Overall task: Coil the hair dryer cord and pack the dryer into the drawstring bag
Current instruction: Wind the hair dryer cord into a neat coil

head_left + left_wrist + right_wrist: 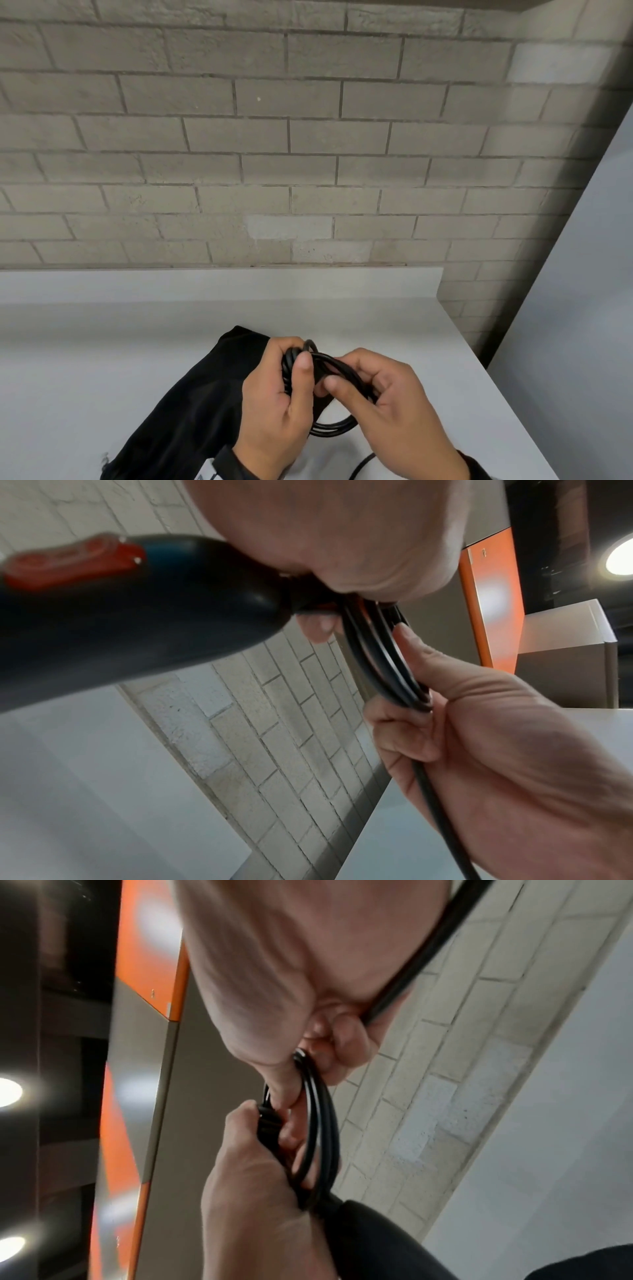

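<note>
1. The left hand [274, 404] is curled around a bundle of black cord loops [337, 426], with its thumb pressed along the top of the bundle.
2. The right hand [394, 407] pinches the other side of the same loops between thumb and curled fingers, so both hands hold the coil just above the counter.
3. The left wrist view shows a single strand of the cord [433, 799] running out of the right hand's fist toward the wrist. Several loops [373, 653] arc between the two hands.
4. In that view the hair dryer [143, 615] sits right against the left palm. Its body is dark and carries a red switch [72, 561]. The cord leaves its handle end at the hand. How the left fingers lie round the handle itself cannot be told.
5. The right wrist view shows the loops [318, 1123] passing from one fist to the other, and the dryer's dark body [369, 1240] below the left hand.
6. A black drawstring bag [198, 394] lies flat on the white counter [85, 359], under and to the left of the left hand.
7. A loose length of cord [361, 464] trails on the counter by the right wrist.
8. Behind the counter stands a pale brick wall [274, 137].
9. In the wrist views an orange panel [489, 601] shows farther off.
</note>
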Motion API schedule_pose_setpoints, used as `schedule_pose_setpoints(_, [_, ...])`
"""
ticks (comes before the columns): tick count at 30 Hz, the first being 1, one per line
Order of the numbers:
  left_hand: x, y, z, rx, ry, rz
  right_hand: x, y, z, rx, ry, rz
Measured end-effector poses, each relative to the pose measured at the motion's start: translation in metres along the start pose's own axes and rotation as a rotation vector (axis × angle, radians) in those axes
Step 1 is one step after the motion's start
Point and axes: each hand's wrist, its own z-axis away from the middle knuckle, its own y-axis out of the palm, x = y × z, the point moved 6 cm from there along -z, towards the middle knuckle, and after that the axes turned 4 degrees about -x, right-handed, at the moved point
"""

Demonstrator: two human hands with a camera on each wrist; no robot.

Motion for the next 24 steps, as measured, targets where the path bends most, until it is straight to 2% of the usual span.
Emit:
schedule_pose_setpoints(5, [-0.007,0.001,-0.002,-0.004,0.013,-0.037,0.003,-0.001,-0.004,0.164,0.017,-0.078])
schedule_pose_setpoints(9, [-0.013,0.005,0.0,0.045,0.023,0.003,0.004,-0.001,-0.007,0.289,0.047,-0.174])
schedule_pose_setpoints(14, [-0.015,0.007,0.003,0.072,0.017,0.006,0.007,-0.002,-0.009,0.32,0.068,-0.186])
schedule_pose_setpoints(16, [-0.011,0.007,0.001,0.06,-0.025,0.017,0.004,-0.001,-0.009,0.261,0.071,-0.152])
schedule_pose_setpoints(19, [-0.005,0.006,-0.003,0.018,-0.07,0.021,-0.002,-0.002,-0.004,0.026,0.024,-0.003])
schedule_pose_setpoints(20, [-0.003,0.006,-0.003,0.006,-0.088,0.032,-0.002,-0.004,-0.001,-0.08,-0.061,0.116])
schedule_pose_setpoints(22, [0.0,0.006,-0.003,-0.008,-0.106,0.045,0.007,-0.007,0.008,-0.285,-0.398,0.454])
schedule_pose_setpoints(23, [0.001,0.006,-0.002,-0.013,-0.109,0.039,0.009,-0.004,0.014,-0.34,-0.558,0.606])
schedule_pose_setpoints(24, [0.002,0.006,-0.002,-0.018,-0.109,0.028,0.007,-0.001,0.018,-0.379,-0.647,0.732])
